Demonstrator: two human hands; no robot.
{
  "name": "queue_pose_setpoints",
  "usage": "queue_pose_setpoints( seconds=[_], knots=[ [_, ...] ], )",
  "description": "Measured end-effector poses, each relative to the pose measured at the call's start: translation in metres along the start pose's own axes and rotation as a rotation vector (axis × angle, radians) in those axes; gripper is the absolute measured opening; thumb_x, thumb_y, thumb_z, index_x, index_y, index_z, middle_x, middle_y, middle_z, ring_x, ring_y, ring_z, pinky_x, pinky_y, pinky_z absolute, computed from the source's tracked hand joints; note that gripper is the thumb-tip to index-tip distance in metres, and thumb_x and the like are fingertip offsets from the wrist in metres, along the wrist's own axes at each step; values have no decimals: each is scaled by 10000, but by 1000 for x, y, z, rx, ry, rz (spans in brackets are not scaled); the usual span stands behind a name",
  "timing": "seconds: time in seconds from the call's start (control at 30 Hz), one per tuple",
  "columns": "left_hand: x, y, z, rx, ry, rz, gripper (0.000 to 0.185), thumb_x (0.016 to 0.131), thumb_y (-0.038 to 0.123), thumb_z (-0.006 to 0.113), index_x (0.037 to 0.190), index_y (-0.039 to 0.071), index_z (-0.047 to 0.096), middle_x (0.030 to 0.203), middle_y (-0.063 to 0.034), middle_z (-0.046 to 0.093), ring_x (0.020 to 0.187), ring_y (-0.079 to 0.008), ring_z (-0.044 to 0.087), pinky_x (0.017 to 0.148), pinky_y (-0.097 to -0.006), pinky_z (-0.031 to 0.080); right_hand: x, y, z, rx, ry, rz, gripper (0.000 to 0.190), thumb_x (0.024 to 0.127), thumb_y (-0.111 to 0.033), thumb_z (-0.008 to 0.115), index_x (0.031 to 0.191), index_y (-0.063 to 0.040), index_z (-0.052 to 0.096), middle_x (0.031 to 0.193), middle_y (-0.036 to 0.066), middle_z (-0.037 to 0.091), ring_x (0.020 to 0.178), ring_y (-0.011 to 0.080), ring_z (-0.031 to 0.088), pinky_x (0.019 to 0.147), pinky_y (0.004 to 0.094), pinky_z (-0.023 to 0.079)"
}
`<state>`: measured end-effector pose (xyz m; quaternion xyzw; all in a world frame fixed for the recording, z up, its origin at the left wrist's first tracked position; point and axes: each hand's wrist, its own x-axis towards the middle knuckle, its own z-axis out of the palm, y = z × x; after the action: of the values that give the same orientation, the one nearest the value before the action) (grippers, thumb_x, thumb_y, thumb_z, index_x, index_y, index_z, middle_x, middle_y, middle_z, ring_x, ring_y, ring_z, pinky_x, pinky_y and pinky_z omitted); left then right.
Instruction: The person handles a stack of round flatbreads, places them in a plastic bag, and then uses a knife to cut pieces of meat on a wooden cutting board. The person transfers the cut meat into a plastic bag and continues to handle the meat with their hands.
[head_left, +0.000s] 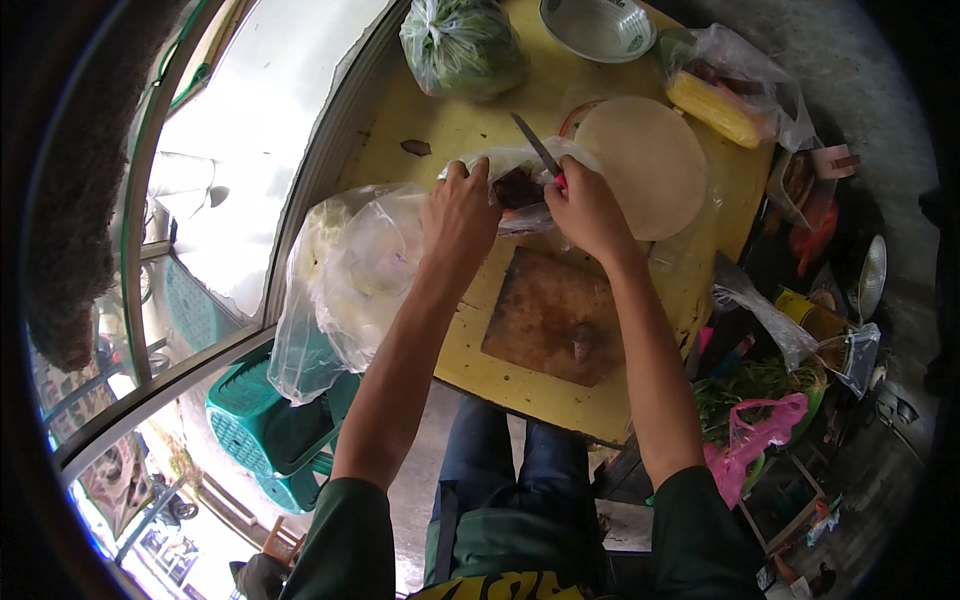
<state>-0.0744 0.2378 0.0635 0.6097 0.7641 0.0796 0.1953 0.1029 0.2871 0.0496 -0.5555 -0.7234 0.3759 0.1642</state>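
Observation:
My right hand grips a knife by its pinkish-red handle, with the blade pointing up and to the left. My left hand has its fingers on the edge of a clear plastic bag. Inside the bag's opening, between both hands, lies a dark brown chunk of food. Whether my right fingers also hold the plastic is hard to see. Below the hands, a worn wooden cutting board lies on the yellow table, and a small brownish piece rests on it.
A round pale lid or board lies beside my right hand. Large clear bags hang over the left edge. Farther back are a bag of greens, a metal bowl and a bagged yellow item. Green plastic stools stand lower left.

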Motion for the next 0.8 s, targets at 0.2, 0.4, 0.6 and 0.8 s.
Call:
queue_pose_setpoints(
  seconds=[0.2,0.4,0.6,0.8],
  knots=[
    [-53,6,-24,-709,12,-115,492,940,174,676,1409,59,579,1198,-155,653,1004,-268,655,875,-386,536,-39,-18,-27,460,103,89,341,999,-327,657,910,-9,571,729,79,566,661,206,559,624,366,453],
    [-99,-3,-31,-1952,-515,-495,468,1072,197,470,1469,-51,461,1324,-160,627,1092,-269,652,965,-387,539,-117,-31,-35,625,35,244,243,1050,-257,596,955,-34,577,728,-10,477,670,101,469,620,302,400],
    [-123,0,-18,-1992,-577,-493,506,1101,271,468,1479,-64,438,1251,-120,635,1182,-247,616,1068,-381,506,-172,-3,-18,193,200,152,237,948,-196,713,1081,-19,628,780,91,537,696,211,541,659,330,455],
    [-130,-4,1,-2115,-589,-447,617,1017,289,655,1483,-49,433,1226,-83,640,1137,-222,623,1000,-352,496,-221,38,15,-356,234,-35,480,785,-282,827,1117,-17,603,962,173,632,898,399,649,736,473,517]
  ],
)
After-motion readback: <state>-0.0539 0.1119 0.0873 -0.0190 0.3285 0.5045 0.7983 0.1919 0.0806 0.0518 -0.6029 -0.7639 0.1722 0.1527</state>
